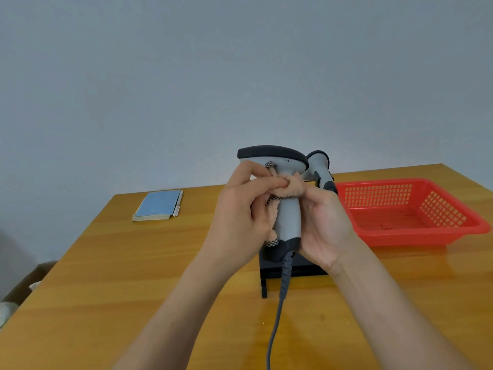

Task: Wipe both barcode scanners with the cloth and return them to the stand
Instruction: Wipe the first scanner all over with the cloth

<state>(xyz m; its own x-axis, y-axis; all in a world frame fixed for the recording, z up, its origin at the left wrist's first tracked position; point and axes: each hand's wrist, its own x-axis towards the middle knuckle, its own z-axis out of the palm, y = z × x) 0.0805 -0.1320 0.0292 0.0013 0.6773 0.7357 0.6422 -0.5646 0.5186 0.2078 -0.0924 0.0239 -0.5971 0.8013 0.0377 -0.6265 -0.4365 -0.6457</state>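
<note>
Both our hands meet just in front of the black stand (301, 271). Our right hand (324, 225) grips the handle of the near scanner (289, 209); our left hand (240, 212) pinches the cloth (292, 188) against its neck. We judge ourselves mid-wipe on this scanner, held upright, long axis vertical, head up and facing away from us, cable hanging down. Behind, the second scanner (318, 166) sits on the stand; whether it is wiped we cannot tell.
</note>
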